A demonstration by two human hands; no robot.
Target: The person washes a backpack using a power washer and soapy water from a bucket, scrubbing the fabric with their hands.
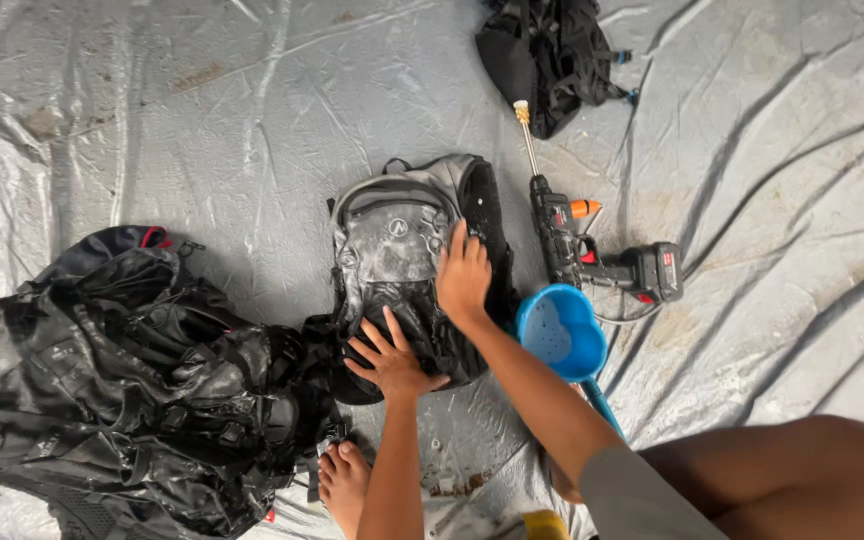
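Note:
A grey and black backpack (392,240), wet and streaked with white suds, lies flat on a grey plastic tarp (202,120). My left hand (390,356) presses flat on its lower black part with fingers spread. My right hand (464,277) rests palm down on the backpack's right side, fingers together. Neither hand grips anything.
A pile of wet black bags (122,380) lies at the left. Right of the backpack are a blue scoop (560,332) and a black cordless spray gun (592,255) with a brass nozzle. Another black bag (547,55) sits at the top. My bare foot (344,482) and knee (812,470) are below.

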